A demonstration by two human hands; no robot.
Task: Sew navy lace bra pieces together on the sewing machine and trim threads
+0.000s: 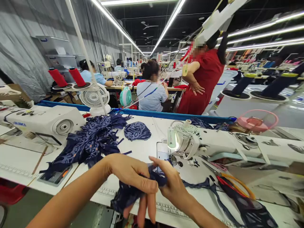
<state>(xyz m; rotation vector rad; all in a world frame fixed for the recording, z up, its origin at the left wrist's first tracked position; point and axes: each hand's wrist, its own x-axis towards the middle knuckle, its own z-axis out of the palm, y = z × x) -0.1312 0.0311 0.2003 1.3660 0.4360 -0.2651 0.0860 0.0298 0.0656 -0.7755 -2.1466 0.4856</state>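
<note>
Near the table's front edge, my left hand [133,174] is closed on a navy patterned fabric piece [127,194], its thumb on top and some fingers hanging below. My right hand [172,179] grips the same fabric from the other side, partly hiding it. Left of my hands lies a large heap of navy patterned pieces [92,136] with narrow straps. A single folded navy piece [137,130] rests behind my hands. To the right, a long navy strip [204,184] trails across the table. A lit sewing machine head [180,139] stands just beyond my right hand.
Scissors with orange handles [237,185] lie at right, beside more dark fabric [254,209]. Another sewing machine [45,122] is at left. Behind the table are a white fan [94,96], red thread cones [77,77], seated workers and a standing person in red [206,82].
</note>
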